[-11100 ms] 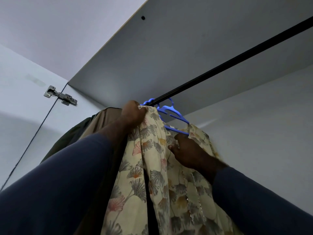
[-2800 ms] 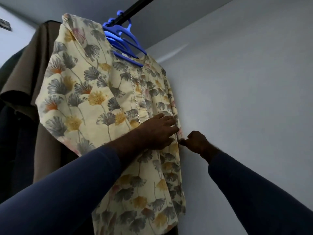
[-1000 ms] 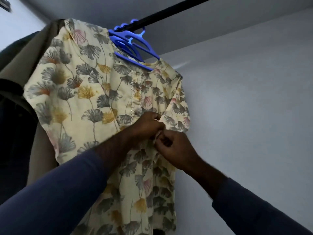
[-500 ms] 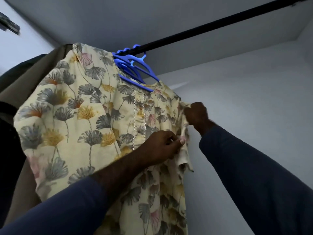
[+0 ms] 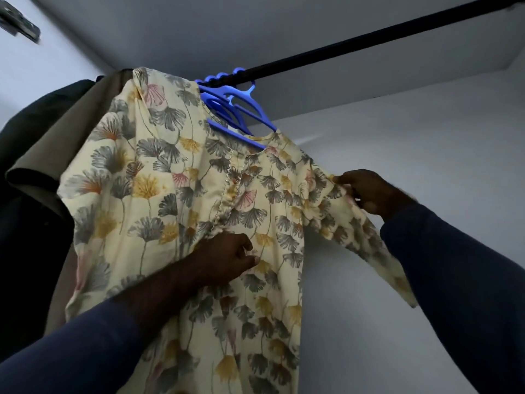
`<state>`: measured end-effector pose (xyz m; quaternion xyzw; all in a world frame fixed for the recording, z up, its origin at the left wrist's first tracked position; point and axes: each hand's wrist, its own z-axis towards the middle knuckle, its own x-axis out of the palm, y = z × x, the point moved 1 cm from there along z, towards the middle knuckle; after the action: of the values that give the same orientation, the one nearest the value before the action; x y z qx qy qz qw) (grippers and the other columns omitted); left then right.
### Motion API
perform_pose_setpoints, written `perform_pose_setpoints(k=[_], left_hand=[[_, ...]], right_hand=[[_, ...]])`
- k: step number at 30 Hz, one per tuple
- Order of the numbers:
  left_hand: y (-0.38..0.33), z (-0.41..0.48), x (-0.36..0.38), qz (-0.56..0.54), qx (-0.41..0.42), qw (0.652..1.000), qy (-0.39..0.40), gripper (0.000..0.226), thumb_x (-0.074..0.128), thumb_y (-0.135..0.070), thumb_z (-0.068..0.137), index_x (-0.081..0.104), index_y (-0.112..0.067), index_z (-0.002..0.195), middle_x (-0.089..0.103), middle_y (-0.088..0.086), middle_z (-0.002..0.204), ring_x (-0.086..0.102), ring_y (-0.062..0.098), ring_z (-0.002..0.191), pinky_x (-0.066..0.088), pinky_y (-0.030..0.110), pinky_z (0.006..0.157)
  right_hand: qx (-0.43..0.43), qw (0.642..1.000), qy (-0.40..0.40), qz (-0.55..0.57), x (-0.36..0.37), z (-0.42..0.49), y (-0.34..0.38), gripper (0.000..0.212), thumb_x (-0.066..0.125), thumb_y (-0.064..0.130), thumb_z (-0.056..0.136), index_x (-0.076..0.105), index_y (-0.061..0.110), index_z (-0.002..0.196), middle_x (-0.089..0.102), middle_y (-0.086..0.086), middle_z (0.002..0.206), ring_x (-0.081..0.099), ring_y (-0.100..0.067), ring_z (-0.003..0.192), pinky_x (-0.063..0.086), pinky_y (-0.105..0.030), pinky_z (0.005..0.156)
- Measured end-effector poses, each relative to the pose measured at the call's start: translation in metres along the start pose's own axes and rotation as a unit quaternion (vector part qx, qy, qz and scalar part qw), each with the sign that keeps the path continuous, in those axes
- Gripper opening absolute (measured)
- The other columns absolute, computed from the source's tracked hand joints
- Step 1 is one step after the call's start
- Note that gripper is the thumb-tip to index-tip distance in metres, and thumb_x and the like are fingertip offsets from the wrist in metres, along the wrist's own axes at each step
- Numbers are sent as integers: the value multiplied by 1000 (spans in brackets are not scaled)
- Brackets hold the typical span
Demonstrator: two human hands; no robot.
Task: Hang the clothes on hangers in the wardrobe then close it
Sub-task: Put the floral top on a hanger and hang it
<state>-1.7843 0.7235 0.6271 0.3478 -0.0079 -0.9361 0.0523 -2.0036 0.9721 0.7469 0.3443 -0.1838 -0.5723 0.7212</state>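
Grey panels form the wardrobe [image 5: 412, 172] interior, its back wall and ceiling filling the view from below. Cream floral garment [image 5: 142, 194], printed with grey, yellow and pink leaves, hangs inside at the left end of the rail, on one of the hangers. Its right sleeve [image 5: 355, 231], which half a second ago hung crumpled against the side seam, now stretches out to the right. Behind it to the left hang a brown garment [image 5: 56, 137] and a dark garment [image 5: 25, 251]. A black rail [image 5: 369, 42] crosses the top on a slant. Several blue hangers [image 5: 235, 106] bunch together on it, just above the floral neckline.

Of the hands, the left hand [image 5: 227, 260] has shifted from the side edge to the centre front and pinches the cloth just below the trimmed placket. The right hand [image 5: 372, 191] grips the top of the spread sleeve, farther right than before. A metal hinge [image 5: 20, 24] shows blurred at the upper left corner.
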Motion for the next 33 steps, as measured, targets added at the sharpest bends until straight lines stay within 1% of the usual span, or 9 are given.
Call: perform_pose_setpoints(k=[2, 7, 10, 13, 18, 22, 25, 30, 33], left_hand=[[8, -3, 3, 12, 0, 1000, 27, 44, 59, -50, 92, 58, -20, 124, 66, 0, 110, 61, 12, 94, 47, 22, 76], [22, -13, 16, 106, 33, 993, 42, 43, 56, -48, 93, 55, -24, 128, 61, -2, 125, 55, 14, 112, 42, 25, 89], [16, -17, 19, 124, 71, 990, 10, 45, 56, -42, 94, 51, -23, 135, 55, -1, 132, 51, 16, 118, 42, 26, 95], [4, -26, 24, 202, 171, 963, -46, 60, 67, -41, 87, 47, -20, 140, 53, 11, 139, 52, 27, 125, 49, 38, 96], [-12, -41, 50, 320, 283, 904, -26, 76, 71, -56, 74, 44, -25, 138, 54, 17, 140, 55, 34, 125, 50, 50, 93], [-35, -63, 71, 354, 262, 896, 47, 64, 47, -51, 90, 36, -29, 149, 27, 17, 158, 28, 37, 144, 25, 60, 113], [-50, -78, 85, 403, 160, 888, 155, 62, 44, -44, 97, 31, -20, 152, 12, 15, 162, 0, 35, 151, -3, 60, 116], [-68, -111, 87, 399, 189, 881, 168, 46, 52, -52, 78, 73, -28, 111, 65, 4, 124, 54, 30, 125, 41, 52, 105], [-74, -138, 85, 337, 235, 899, 151, 35, 61, -45, 76, 74, -21, 98, 69, 6, 109, 59, 28, 113, 49, 44, 97]], right_hand=[[25, 997, -70, -24, -15, -3, -10, 20, 78, 2, 81, 59, 3, 72, 55, -9, 61, 48, -16, 47, 37, -25, 50], [-48, 928, -267, -255, -25, -31, -24, 15, 77, 15, 77, 65, 9, 84, 65, -12, 93, 61, -29, 89, 38, -30, 69], [-81, 929, -184, -310, -5, -63, -24, 24, 75, 19, 80, 65, 12, 100, 59, -4, 99, 56, -24, 93, 37, -29, 74], [-98, 931, -98, -337, 23, -102, -36, 22, 74, 24, 80, 58, 16, 93, 58, -3, 96, 54, -23, 87, 37, -29, 71], [-114, 925, -76, -354, 64, -167, -49, 30, 70, 29, 79, 55, 16, 101, 65, -4, 97, 64, -32, 91, 46, -33, 68], [-154, 902, -73, -396, 91, -210, -40, 42, 62, 25, 87, 48, 21, 126, 67, -7, 106, 64, -35, 96, 41, -32, 69], [-191, 895, -53, -400, 116, -225, -40, 39, 55, 20, 91, 45, 20, 129, 65, -6, 108, 63, -33, 97, 37, -32, 68], [-183, 905, 3, -385, 146, -236, -56, 19, 48, 14, 95, 51, 17, 114, 63, -6, 108, 63, -33, 94, 45, -36, 71], [-207, 884, 13, -419, 154, -247, -68, 17, 44, 14, 98, 52, 15, 112, 62, -7, 107, 64, -31, 92, 46, -37, 70]])
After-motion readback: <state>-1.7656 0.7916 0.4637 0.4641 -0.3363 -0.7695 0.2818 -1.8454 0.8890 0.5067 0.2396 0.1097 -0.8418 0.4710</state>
